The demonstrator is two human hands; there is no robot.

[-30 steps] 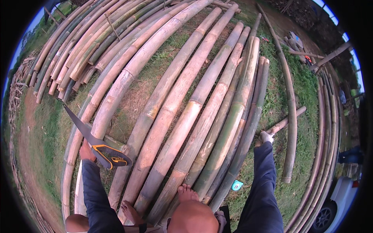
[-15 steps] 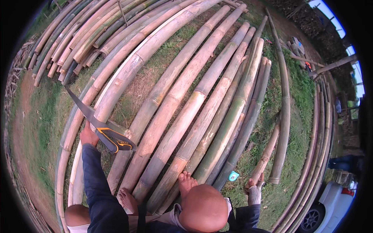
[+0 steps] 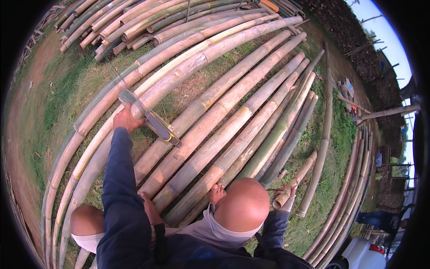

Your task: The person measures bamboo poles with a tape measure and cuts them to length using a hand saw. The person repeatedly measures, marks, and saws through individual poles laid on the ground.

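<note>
My left hand (image 3: 128,118) is closed at the far left of the poles, round the handsaw (image 3: 163,128) near where blade meets handle. The saw's black handle with yellow-orange trim points right; its thin blade is seen nearly edge-on. A grey-green stub (image 3: 127,95) shows by my fingers; I cannot tell whether I grip it too. On the right, my right hand (image 3: 289,193), with pale cloth at the wrist, is closed on a short bamboo length (image 3: 301,175), tilted with its cut end near me. Long bamboo poles (image 3: 233,154) lie side by side between my hands.
More bamboo is piled (image 3: 134,22) at the far left. A long curved pole (image 3: 323,148) lies on the grass right of my right hand, with a bundle of poles (image 3: 354,188) beyond. A person (image 3: 385,220) and a white vehicle (image 3: 360,253) are at the right edge.
My left hand has moved up and right with the saw, whose blade has turned edge-on. The short bamboo in my right hand is raised and tilted. The teal tape measure is out of sight.
</note>
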